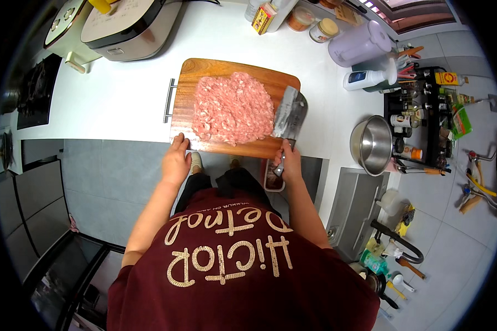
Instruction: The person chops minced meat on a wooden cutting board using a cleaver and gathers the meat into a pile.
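Note:
A flat mass of minced meat [234, 108] covers the middle of a wooden cutting board [225, 149] on the white counter. My left hand [175, 162] grips the board's near left corner, with fingertips on top and the thumb by the front edge. My right hand [291, 162] is closed around the dark handle of a cleaver [289, 113]. Its broad blade lies over the board's right side, beside the meat, smeared with pale residue. The blade points away from me.
A stainless steel bowl [372, 145] stands right, near the sink [352, 215]. Behind it is a rack of bottles [422, 120]. A lilac pitcher [359, 43] and jars [324, 30] line the back right; a rice cooker [130, 31] sits back left. Below the counter is a plastic container [274, 178].

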### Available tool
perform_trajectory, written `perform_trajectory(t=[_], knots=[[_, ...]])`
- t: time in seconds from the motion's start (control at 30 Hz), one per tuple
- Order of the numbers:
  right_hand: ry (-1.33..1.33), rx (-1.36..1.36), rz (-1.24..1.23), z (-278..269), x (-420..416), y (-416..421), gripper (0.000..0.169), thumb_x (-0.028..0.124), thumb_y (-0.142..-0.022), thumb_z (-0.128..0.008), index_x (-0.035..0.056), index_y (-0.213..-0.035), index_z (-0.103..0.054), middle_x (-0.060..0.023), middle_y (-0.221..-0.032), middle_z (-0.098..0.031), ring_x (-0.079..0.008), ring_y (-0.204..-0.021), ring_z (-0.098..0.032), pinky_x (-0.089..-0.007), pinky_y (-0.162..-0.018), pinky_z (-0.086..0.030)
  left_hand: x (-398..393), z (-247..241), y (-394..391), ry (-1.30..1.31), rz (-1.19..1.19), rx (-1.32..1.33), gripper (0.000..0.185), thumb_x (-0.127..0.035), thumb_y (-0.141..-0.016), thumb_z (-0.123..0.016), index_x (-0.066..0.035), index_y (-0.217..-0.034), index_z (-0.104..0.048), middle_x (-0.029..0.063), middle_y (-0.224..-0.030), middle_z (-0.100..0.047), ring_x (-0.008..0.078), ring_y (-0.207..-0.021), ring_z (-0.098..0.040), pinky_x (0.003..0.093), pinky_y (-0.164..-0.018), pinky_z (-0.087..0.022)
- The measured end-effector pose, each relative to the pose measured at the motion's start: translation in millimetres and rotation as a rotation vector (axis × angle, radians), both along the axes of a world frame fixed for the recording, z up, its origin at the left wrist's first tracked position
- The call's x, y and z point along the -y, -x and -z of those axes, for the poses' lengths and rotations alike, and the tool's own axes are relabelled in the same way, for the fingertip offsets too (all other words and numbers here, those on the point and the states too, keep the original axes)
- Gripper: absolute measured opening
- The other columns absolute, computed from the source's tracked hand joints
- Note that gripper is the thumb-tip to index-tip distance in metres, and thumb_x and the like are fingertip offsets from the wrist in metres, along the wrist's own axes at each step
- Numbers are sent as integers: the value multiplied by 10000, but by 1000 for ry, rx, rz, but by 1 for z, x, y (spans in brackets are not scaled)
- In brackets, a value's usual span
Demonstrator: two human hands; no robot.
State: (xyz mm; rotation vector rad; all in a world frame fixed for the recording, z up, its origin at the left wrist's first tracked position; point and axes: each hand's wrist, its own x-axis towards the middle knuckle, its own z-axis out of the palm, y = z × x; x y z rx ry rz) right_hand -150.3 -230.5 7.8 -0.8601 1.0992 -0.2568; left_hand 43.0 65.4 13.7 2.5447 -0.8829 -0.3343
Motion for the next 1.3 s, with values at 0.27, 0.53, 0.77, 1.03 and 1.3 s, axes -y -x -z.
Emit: perform_trajectory(t=[0.27,0.53,0.77,1.03,1.3], knots=[[247,-79,-275,-27,-28,-69,269,283,-955,-604,34,-910,-510,-59,-660,-547,-161,-505,-511,-316,-479,-438,-4,-1,-2,30,37,-42,453,-35,-783,-654,-10,-1230,-589,199,-1401,-493,372,-1260,-504,417,-1044,-444],[1140,-512,-729,-52,-79,-122,353,299,-929,-582,-2,-1079,-475,-291,-880,-649,-468,-873,-640,-543,-761,-502,-6,-3,-4,76,53,-37,514,12,-739,-673,-4,-1244,-578,192,-1392,-502,360,-1251,-513,401,-1039,-446],[1096,-327,-808,-136,-69,-121,339,255,-920,-591,2,-1120,-486,-270,-906,-647,-442,-866,-645,-515,-740,-505,-10,2,-1,113,43,-16,509,22,-732,-659,6,-1235,-583,205,-1389,-502,367,-1247,-515,408,-1030,-450],[1057,-216,-697,-59,-60,-98,350,248,-924,-584,-21,-1136,-513,-305,-878,-633,-480,-861,-623,-518,-732,-490,-5,3,-1,107,39,-11,505,22,-730,-649,13,-1231,-580,215,-1391,-496,374,-1252,-510,418,-1024,-451],[993,-128,-656,-89,-48,-99,324,237,-913,-588,-48,-1047,-512,-325,-894,-627,-501,-880,-604,-534,-737,-476,-5,2,1,118,19,-2,483,23,-746,-633,18,-1225,-575,215,-1386,-499,374,-1253,-509,415,-1024,-453]])
